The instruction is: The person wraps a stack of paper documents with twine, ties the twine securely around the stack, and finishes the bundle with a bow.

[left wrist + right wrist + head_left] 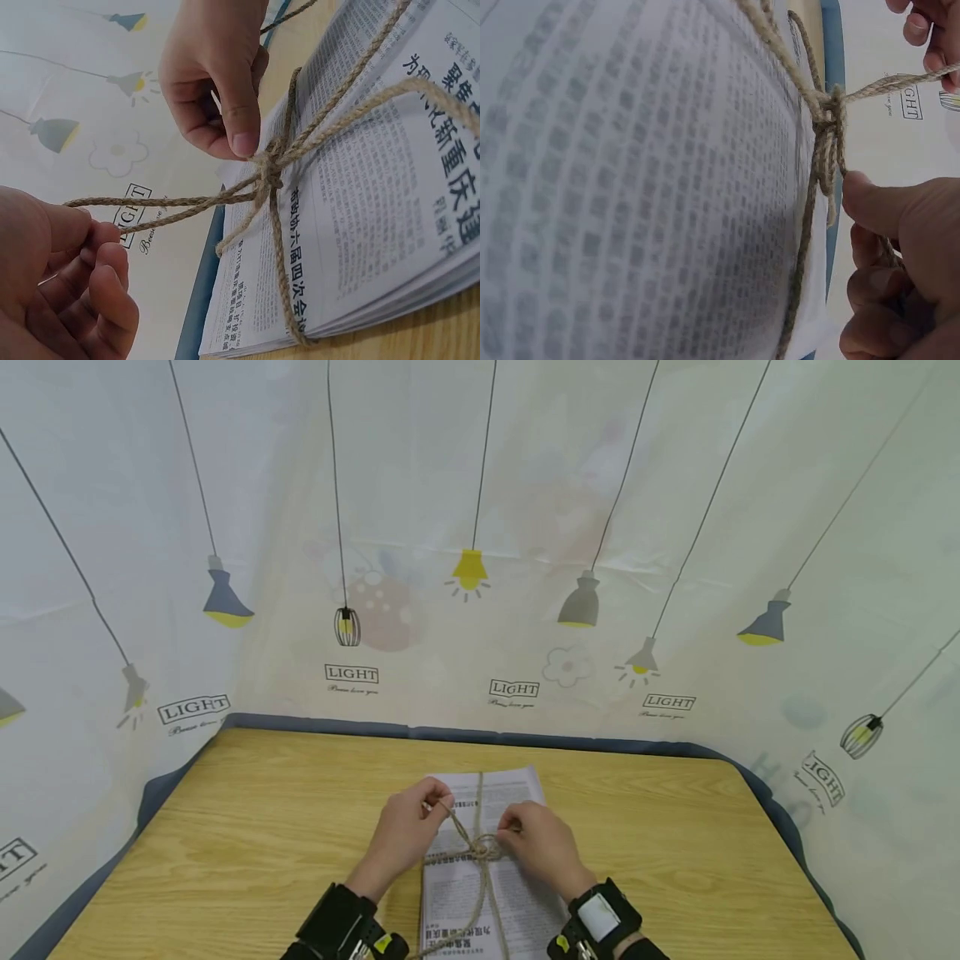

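Note:
A stack of newspapers [517, 796] lies on the wooden table [262, 827], bound crosswise with jute twine [481, 893]. The strands meet in a knot [483, 847] on top of the stack. My left hand [420, 814] pinches a doubled length of twine and holds it taut away from the knot [268, 166]; the left wrist view shows its fingers [90, 277] curled round the strands. My right hand [534, 837] sits just right of the knot. Its thumb [870, 206] presses beside the knot [829, 112] while its curled fingers hold another strand.
A curtain printed with hanging lamps [469, 568] encloses the table on three sides. A blue-grey band [570, 742] runs along the table's far edge. Bare wood shows on both sides of the newspapers.

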The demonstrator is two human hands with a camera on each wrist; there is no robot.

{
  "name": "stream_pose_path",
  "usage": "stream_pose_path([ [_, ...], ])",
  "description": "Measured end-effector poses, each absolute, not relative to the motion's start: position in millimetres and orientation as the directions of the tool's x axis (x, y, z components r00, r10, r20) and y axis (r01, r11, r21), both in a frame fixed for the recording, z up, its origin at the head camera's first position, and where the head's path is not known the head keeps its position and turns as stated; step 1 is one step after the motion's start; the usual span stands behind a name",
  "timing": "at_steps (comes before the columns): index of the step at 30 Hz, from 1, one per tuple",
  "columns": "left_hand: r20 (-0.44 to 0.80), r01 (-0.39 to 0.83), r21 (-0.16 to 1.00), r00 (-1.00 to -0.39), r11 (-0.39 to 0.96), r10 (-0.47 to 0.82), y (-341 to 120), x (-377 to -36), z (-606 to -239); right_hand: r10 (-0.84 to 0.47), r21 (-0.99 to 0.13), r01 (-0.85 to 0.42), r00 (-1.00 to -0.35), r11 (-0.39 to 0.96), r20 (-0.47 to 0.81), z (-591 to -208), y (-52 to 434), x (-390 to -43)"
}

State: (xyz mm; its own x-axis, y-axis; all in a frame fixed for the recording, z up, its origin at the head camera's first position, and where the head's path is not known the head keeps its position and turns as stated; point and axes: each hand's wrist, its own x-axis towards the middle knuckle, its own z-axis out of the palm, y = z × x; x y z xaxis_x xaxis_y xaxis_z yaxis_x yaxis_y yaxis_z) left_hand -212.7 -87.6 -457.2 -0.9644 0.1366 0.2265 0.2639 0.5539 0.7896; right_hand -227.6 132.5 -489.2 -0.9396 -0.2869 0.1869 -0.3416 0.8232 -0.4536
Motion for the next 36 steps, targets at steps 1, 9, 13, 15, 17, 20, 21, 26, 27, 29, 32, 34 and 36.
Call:
stream_pose_path([
  [1,0.226,0.263,0.791,-0.965,0.552,0.135,-87.3,-212.6,-456.5,-0.285,-0.447,-0.341,-0.940,0.827,0.189,-490.5,131.6,-227.6],
  [9,0.198,0.241,0.804,-0.970,0.543,0.138,-85.7,-212.0,-453.6,-0.292,-0.454,-0.316,-0.948,0.833,0.126,-493.0,125.7,-229.2],
  [13,0.185,0.245,0.817,-0.969,0.523,0.165,-85.6,-212.0,-452.3,-0.342,-0.452,-0.344,-0.936,0.823,0.089,-492.4,124.4,-229.7],
  [15,0.180,0.249,0.825,-0.967,0.507,0.182,-85.6,-211.9,-451.6,-0.364,-0.436,-0.358,-0.928,0.825,0.075,-492.1,124.1,-230.2],
  [17,0.180,0.256,0.830,-0.964,0.496,0.195,-85.6,-211.7,-451.4,-0.384,-0.424,-0.376,-0.921,0.824,0.069,-491.1,123.8,-230.8],
  [20,0.187,0.270,0.834,-0.959,0.480,0.215,-85.9,-211.4,-452.1,-0.408,-0.419,-0.396,-0.911,0.817,0.066,-490.4,123.6,-232.1],
  [21,0.190,0.276,0.835,-0.957,0.476,0.221,-86.1,-211.1,-452.5,-0.414,-0.420,-0.402,-0.908,0.814,0.065,-490.0,123.6,-232.3],
  [26,0.202,0.301,0.840,-0.946,0.452,0.254,-87.8,-209.3,-454.5,-0.429,-0.407,-0.419,-0.901,0.812,0.071,-489.1,123.3,-232.3],
  [27,0.203,0.304,0.838,-0.945,0.453,0.258,-88.1,-209.2,-455.0,-0.429,-0.401,-0.421,-0.900,0.814,0.075,-489.2,123.2,-232.1],
  [29,0.207,0.312,0.833,-0.942,0.457,0.266,-88.9,-209.0,-456.2,-0.431,-0.392,-0.427,-0.899,0.815,0.084,-489.6,123.2,-232.0],
  [32,0.204,0.325,0.823,-0.934,0.465,0.292,-89.8,-208.3,-458.0,-0.432,-0.389,-0.433,-0.897,0.813,0.096,-490.6,123.8,-232.4],
  [34,0.200,0.337,0.821,-0.926,0.461,0.321,-90.0,-207.3,-459.1,-0.435,-0.395,-0.439,-0.894,0.807,0.107,-491.8,124.6,-232.7],
  [36,0.197,0.352,0.819,-0.914,0.452,0.355,-89.7,-206.0,-459.8,-0.442,-0.407,-0.450,-0.889,0.795,0.121,-493.1,125.6,-233.3],
])
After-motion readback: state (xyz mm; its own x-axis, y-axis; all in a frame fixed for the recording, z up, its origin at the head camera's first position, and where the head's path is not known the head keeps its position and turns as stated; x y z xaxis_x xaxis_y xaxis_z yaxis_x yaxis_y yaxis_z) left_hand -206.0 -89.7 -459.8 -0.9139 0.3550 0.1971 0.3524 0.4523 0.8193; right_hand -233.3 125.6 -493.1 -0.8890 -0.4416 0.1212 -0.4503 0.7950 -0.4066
